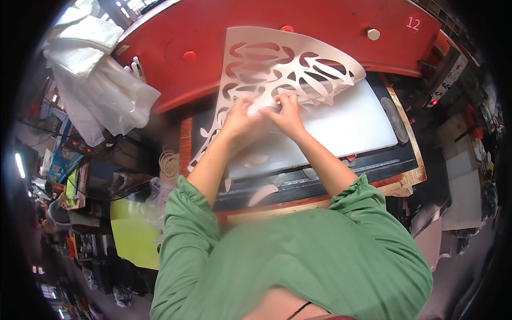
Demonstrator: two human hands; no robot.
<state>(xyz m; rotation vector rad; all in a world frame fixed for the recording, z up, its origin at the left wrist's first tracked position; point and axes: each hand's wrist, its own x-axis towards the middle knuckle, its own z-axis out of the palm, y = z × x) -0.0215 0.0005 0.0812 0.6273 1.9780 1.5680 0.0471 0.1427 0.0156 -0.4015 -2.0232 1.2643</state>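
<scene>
A pale pinkish sheet [266, 74], riddled with curved cut-out holes, rises in front of me and drapes down at the left. My left hand [238, 120] closes its fingers on the sheet's lower middle. Close beside it, my right hand [288, 116] pinches the same sheet with thumb and bent fingers; the exact grip is partly hidden. Under the sheet lies a thick white board [346, 125] on a black bed [320, 182]. A loose pale curved piece [263, 194] rests on the bed near its front edge.
A red machine beam [330, 32] spans the far side. Clear plastic bags [101, 80] hang at the left, above a yellow-green sheet [133, 234]. Wooden strips [397, 186] edge the bed. A control box [448, 74] with red lights stands at the right.
</scene>
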